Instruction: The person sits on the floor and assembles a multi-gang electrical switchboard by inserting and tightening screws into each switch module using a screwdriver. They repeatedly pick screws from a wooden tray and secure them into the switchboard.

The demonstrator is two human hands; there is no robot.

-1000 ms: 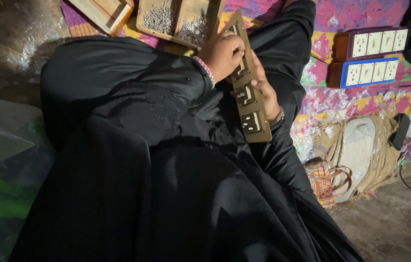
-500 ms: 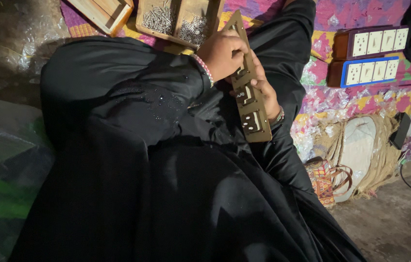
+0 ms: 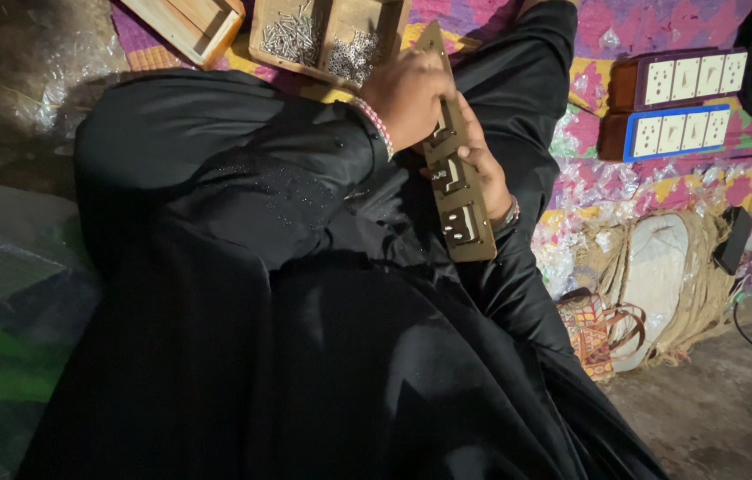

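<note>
- So, looks like the fitting step: the person has a long brown switch panel propped on their lap, back side up, with switch modules showing in its cutouts.
- Left hand is curled closed over the upper part of the panel, fingers pressing on it. Can't see whether anything small is pinched in there.
- Right hand is underneath, gripping the panel's edge from the right.
- The panel sits between both hands, tilted, top end pointing toward the wooden tray of screws just beyond it.
- My guess: the next move needs a steady grip below while the top hand seats or fastens a part.
- Two finished switch boards lie off to the right on the patterned cloth.
</note>
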